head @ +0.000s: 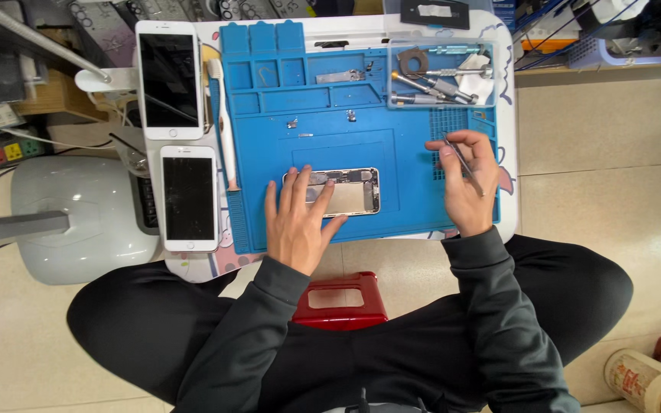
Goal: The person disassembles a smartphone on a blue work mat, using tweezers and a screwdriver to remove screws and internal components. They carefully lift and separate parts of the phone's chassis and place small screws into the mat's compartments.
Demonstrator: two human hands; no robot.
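I am pressing my left hand (297,226), fingers spread flat, on the opened phone (343,192) at the blue mat's (415,203) centre, pinning it steady. My right hand (464,183), at three o'clock, is pinching tweezers (464,162), tips angled away, clear of the phone.

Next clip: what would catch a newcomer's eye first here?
The bright blue repair mat fills the small table, with an opened phone body at its centre, pinned under the left hand. The right hand holds slim tweezers near the mat's right edge. Two white phones lie along the left side.
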